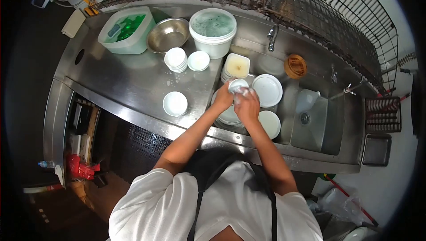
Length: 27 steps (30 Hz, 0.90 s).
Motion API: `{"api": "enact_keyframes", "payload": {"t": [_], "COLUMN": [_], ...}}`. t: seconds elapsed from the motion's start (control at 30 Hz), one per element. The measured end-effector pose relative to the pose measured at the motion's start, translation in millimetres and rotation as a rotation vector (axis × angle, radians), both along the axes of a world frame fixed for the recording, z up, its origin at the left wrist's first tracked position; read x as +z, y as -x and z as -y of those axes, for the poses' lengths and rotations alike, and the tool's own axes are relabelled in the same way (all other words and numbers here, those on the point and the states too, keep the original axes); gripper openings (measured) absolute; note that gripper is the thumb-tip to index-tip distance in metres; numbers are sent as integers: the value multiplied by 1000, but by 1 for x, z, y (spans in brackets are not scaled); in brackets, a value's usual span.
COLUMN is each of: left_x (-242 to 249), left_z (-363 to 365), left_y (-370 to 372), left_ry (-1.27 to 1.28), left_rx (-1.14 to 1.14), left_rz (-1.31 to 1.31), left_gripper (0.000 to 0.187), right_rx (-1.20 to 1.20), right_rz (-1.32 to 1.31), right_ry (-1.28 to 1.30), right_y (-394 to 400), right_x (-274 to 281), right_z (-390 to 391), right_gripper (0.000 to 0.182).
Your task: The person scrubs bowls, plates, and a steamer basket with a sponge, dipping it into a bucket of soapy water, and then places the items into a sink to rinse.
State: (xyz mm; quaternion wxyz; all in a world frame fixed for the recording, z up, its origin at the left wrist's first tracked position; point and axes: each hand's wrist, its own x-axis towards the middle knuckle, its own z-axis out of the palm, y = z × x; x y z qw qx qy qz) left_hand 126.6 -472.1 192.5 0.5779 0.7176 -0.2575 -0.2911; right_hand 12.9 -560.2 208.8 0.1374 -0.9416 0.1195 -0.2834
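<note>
Over the left sink basin, my left hand (224,97) is closed on the rim of a small white bowl (238,82). My right hand (247,106) presses a whitish, sudsy sponge or cloth (242,91) into that bowl; its exact kind is hard to make out. Below my hands lies a stack of white plates (230,115), partly hidden by them. A white round dish (267,91) and another white plate (269,124) are to the right. Behind the held bowl stand stacked square dishes (237,65) with a yellowish, stained top one.
On the steel counter are a single white bowl (175,103), stacked bowls (176,59), more small bowls (198,61), a metal basin (167,35), a tub with green contents (126,30) and a sudsy bucket (213,36). A faucet (272,38) and wooden-looking round container (295,66) stand behind the sinks.
</note>
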Motion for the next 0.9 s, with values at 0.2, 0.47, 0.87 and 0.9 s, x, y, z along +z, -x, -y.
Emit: {"api": "enact_keyframes", "payload": {"t": [0.2,0.47,0.87,0.9], "left_x": [-4,30,-5,-6], "left_z": [-5,-22,-13,-10], "left_y": [17,20,-2,-6], "left_ry": [105,118,367,303], "left_rx": [20,149,257,375], "left_rz": [-691,-644,-707,-751], "left_gripper": [57,56,41,37], "right_rx": [29,163,59,87], "right_rz": [-61,-198,-279,-301], "right_ry": [-41,243,-274,-305], "right_y": [-24,-28,-47,-50], "right_x": [2,33,39,36], "right_z": [21,16,-18,-23], "right_gripper": [28,22,23,26]}}
